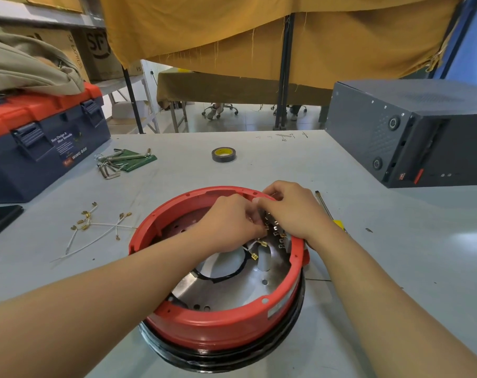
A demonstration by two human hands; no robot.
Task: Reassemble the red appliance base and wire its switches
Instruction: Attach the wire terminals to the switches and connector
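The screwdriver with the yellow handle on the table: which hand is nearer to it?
Right. The right hand works at the red base's rim, just beside the screwdriver; the left hand is farther, over the base's inside.

Pale grey bench [232,170], scuffed, with pen marks near its far edge. Mustard-yellow cloth [259,28] hung overhead, frayed at the hem, on dark metal posts [285,77]. Beyond it, a second table draped in olive cloth [232,88]; office-chair castors [221,109] on a light tiled floor [245,121]. Metal shelving [41,20] to the left, holding cardboard boxes [95,55]. Even daylight.
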